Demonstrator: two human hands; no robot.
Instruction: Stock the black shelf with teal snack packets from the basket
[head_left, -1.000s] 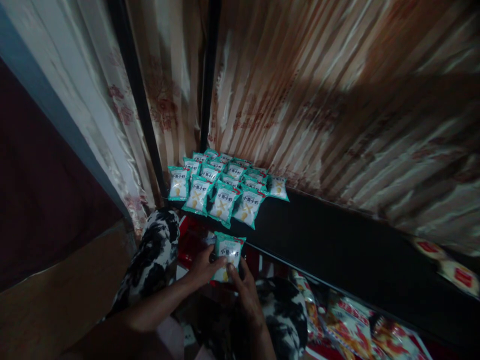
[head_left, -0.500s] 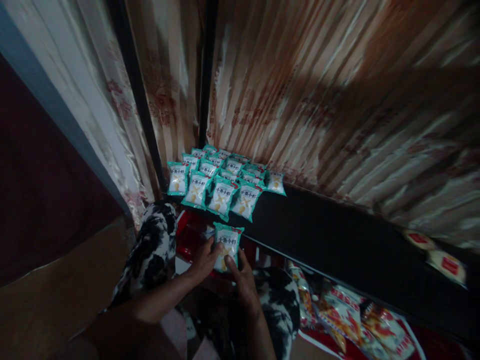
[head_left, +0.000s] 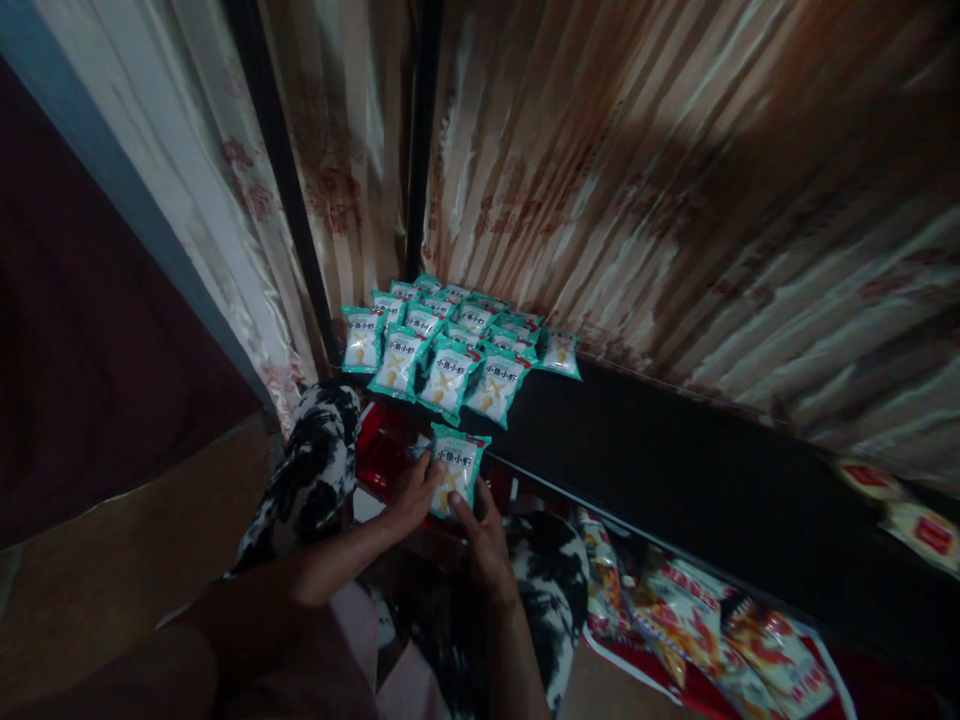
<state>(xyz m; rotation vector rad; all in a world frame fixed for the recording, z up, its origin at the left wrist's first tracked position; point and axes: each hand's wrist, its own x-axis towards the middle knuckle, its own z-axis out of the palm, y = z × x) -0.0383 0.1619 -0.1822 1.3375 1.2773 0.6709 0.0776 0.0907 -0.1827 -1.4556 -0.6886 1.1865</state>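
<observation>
A green-and-white snack packet (head_left: 457, 460) is held upright between both hands over my lap, its printed front toward me. My left hand (head_left: 412, 495) is closed on its left edge. On the lower right side, my right hand (head_left: 484, 530) grips it with the thumb across the front. Just beyond, several matching snack packets (head_left: 448, 380) lean in rows at the left end of a black shelf (head_left: 637, 440). One more matching packet (head_left: 559, 353) stands at the right of the rows.
Pale packets with red labels (head_left: 926, 530) lie at the shelf's right end. Below the shelf, larger snack bags (head_left: 690, 610) sit in a red container. A red box (head_left: 379, 460) is beside my left knee. Patterned curtains (head_left: 600, 180) and dark posts (head_left: 424, 140) stand behind.
The view has shifted slightly, so the shelf and packets sit a little higher and more to the right. Both hands keep hold of the same packet.
</observation>
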